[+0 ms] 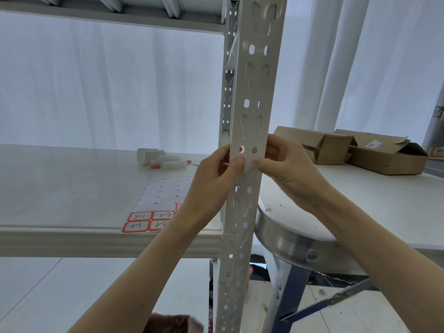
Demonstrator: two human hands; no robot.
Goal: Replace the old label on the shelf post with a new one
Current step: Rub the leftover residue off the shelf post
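Both hands are held at the perforated shelf post (pixel 247 131): the left hand (pixel 211 186) has its thumb pressed on a small pale label (pixel 248 165) on the post face, and the right hand (pixel 288 171) pinches the label's right edge. Thin, limp and easily torn, it is best lifted at a corner and peeled slowly. Written replacements are left on the red-bordered label sheet (pixel 150 221) on the shelf (pixel 72 188).

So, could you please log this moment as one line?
both hands pinching label on shelf post | label sheet on shelf
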